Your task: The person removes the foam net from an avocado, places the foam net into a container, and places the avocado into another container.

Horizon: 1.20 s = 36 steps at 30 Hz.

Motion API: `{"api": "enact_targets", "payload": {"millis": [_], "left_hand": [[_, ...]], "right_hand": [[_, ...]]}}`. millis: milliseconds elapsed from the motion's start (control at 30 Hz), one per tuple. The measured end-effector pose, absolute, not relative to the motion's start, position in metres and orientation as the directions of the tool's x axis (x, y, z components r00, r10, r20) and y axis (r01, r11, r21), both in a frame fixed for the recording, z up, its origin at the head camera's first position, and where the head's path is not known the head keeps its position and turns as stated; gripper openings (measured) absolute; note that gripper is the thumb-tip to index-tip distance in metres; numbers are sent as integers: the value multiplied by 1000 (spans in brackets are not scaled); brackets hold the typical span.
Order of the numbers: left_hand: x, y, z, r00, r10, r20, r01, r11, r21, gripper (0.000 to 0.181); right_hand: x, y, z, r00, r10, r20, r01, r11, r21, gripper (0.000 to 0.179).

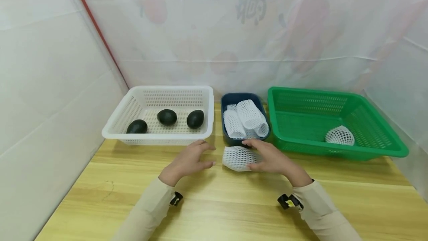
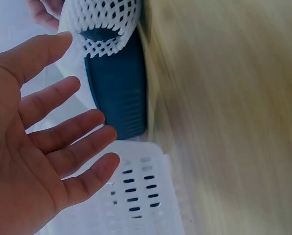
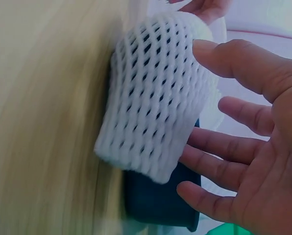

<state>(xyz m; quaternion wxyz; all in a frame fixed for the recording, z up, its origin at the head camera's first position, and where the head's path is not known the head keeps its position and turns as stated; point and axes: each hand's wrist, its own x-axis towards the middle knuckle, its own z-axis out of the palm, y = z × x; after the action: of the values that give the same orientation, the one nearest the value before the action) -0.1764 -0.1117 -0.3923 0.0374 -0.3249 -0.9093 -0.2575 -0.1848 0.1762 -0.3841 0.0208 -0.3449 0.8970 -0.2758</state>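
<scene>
A white foam net sleeve (image 1: 238,158), bulging in the middle, lies on the table in front of the navy bin (image 1: 230,141). Something dark shows through its open end in the left wrist view; I cannot tell surely what. My right hand (image 1: 272,159) is at its right side, thumb and fingers spread around it, the thumb tip overlapping the net (image 3: 156,93) in the right wrist view. Whether they press on it is unclear. My left hand (image 1: 188,161) hovers left of the sleeve, fingers apart and holding nothing.
Three dark avocado-like fruits (image 1: 167,117) lie in the white basket (image 1: 157,137) at left. Several flat foam nets (image 1: 250,114) fill the navy bin. The green basket (image 1: 334,151) at right holds one netted round item (image 1: 340,135). A white sheet (image 1: 200,29) hangs behind.
</scene>
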Motion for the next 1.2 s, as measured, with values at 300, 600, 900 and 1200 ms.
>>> {"api": "enact_targets", "payload": {"millis": [300,600,900,1200], "left_hand": [[-187,-100,-403,-762,605,231,628,604,491,37],[-194,-91,-405,-758,626,185,586,527,616,30],[-199,-86,-408,-734,640,228,609,471,639,19],[-204,-80,-408,-723,648,239,609,433,665,16]], "right_hand": [[-184,188,-390,-774,-623,112,-593,653,-471,64],[-183,199,-401,-789,-602,122,-590,687,-424,63],[-183,204,-410,-809,-575,120,-568,712,-412,52],[-184,204,-413,-812,-556,175,-571,699,-431,33]]}}
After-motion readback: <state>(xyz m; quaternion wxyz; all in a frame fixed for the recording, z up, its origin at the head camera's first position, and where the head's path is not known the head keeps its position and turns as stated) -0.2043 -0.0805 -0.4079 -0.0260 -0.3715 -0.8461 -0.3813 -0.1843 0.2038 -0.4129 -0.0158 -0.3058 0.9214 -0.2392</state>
